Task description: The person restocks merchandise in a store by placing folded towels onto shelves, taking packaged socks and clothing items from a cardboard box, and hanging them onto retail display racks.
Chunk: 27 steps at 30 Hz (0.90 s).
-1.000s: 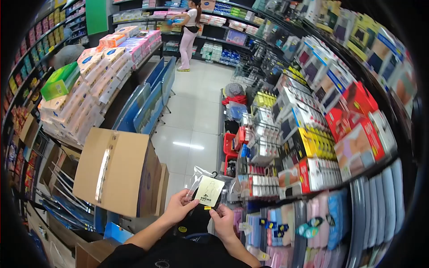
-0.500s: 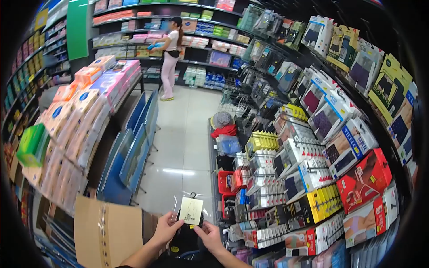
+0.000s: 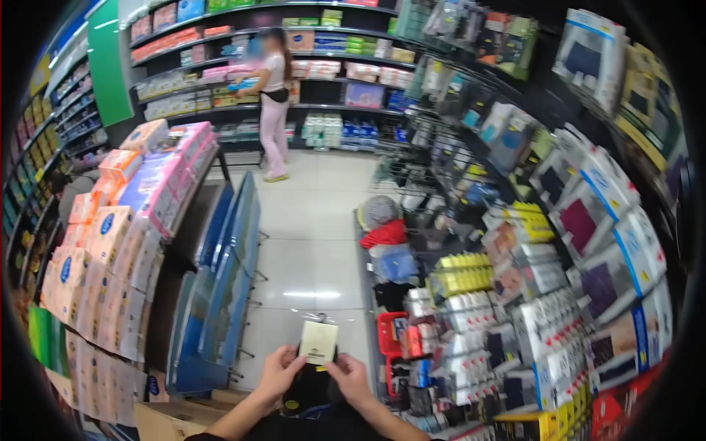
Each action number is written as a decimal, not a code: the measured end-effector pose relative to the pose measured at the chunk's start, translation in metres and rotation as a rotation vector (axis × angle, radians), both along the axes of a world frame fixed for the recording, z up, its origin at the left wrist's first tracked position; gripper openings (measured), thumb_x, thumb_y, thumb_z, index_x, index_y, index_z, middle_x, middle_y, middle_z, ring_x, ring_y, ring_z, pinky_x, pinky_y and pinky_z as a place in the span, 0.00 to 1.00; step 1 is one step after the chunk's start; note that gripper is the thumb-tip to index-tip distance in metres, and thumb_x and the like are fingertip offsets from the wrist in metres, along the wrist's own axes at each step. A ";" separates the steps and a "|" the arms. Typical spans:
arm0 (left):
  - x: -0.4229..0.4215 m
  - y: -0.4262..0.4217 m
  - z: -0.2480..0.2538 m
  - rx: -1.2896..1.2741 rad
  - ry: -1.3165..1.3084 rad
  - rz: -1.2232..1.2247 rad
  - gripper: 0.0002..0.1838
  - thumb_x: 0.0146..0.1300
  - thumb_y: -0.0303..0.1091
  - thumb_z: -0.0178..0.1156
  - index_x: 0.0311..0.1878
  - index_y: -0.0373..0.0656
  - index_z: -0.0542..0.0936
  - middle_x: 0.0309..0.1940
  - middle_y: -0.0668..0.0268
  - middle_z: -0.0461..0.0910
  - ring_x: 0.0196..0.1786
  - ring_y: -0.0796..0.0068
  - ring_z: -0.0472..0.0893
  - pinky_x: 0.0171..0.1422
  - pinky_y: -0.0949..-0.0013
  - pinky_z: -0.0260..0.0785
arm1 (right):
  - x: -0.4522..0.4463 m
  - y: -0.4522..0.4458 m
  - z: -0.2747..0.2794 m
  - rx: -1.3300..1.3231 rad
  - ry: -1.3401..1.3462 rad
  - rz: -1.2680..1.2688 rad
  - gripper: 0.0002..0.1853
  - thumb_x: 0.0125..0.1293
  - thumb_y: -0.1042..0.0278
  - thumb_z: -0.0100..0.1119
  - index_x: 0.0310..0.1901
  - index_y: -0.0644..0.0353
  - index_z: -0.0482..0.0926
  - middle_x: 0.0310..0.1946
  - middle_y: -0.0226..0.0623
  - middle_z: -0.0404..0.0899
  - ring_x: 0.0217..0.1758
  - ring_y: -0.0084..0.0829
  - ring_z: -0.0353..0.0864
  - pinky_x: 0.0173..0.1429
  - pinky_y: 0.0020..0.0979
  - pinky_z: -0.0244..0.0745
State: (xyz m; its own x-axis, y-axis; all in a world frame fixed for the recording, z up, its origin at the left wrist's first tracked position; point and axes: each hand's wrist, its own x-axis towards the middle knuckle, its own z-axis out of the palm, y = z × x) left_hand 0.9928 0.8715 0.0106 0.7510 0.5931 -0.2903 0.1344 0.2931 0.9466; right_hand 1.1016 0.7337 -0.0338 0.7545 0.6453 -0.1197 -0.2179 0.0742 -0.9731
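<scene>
- Head view: I have the black pack (image 3: 312,386) low in the middle, between both hands, over the aisle floor (image 3: 294,275) and just in front of the wearer's body.
- The left hand (image 3: 279,373) grips its left edge, thumb beside the pale card (image 3: 319,342); the right hand (image 3: 351,378) grips the opposite edge. I judge that this two-sided pinch keeps the pack steady and the card facing my camera. I can't make out its small print.
- A hook (image 3: 322,318) tops the card, presumably for hanging.
- Blue panels (image 3: 234,283) stand upright on the left, probably to save floor space.
- Boxed goods (image 3: 471,312) are in rows on the right, likely for easy picking.
- Farther off, I see another person (image 3: 274,103) by the shelves.
</scene>
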 end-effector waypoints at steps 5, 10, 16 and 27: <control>0.073 0.071 -0.005 0.030 -0.061 -0.079 0.10 0.67 0.28 0.62 0.48 0.36 0.76 0.30 0.71 0.79 0.32 0.86 0.76 0.34 0.79 0.68 | 0.101 0.073 0.039 0.123 0.051 -0.052 0.09 0.65 0.74 0.63 0.44 0.67 0.78 0.37 0.32 0.82 0.38 0.18 0.79 0.43 0.21 0.74; 0.125 0.119 0.037 0.256 -0.014 -0.165 0.10 0.68 0.29 0.62 0.47 0.34 0.75 0.26 0.73 0.74 0.30 0.88 0.70 0.33 0.79 0.64 | 0.183 0.130 0.070 0.160 -0.098 -0.044 0.06 0.66 0.78 0.60 0.44 0.66 0.80 0.38 0.32 0.82 0.41 0.20 0.79 0.47 0.24 0.74; 0.179 0.197 -0.010 0.329 0.023 -0.329 0.13 0.68 0.32 0.62 0.51 0.35 0.76 0.30 0.70 0.78 0.33 0.85 0.72 0.38 0.74 0.67 | 0.257 0.187 0.068 -0.006 -0.233 0.054 0.03 0.63 0.77 0.64 0.36 0.68 0.82 0.34 0.35 0.83 0.37 0.20 0.81 0.45 0.23 0.76; 0.320 0.380 -0.022 0.417 -0.095 -0.545 0.13 0.66 0.33 0.64 0.47 0.36 0.77 0.28 0.65 0.79 0.32 0.80 0.75 0.39 0.72 0.69 | 0.360 0.328 0.063 -0.190 -0.403 -0.186 0.07 0.66 0.71 0.62 0.40 0.67 0.80 0.31 0.35 0.83 0.36 0.21 0.80 0.43 0.26 0.75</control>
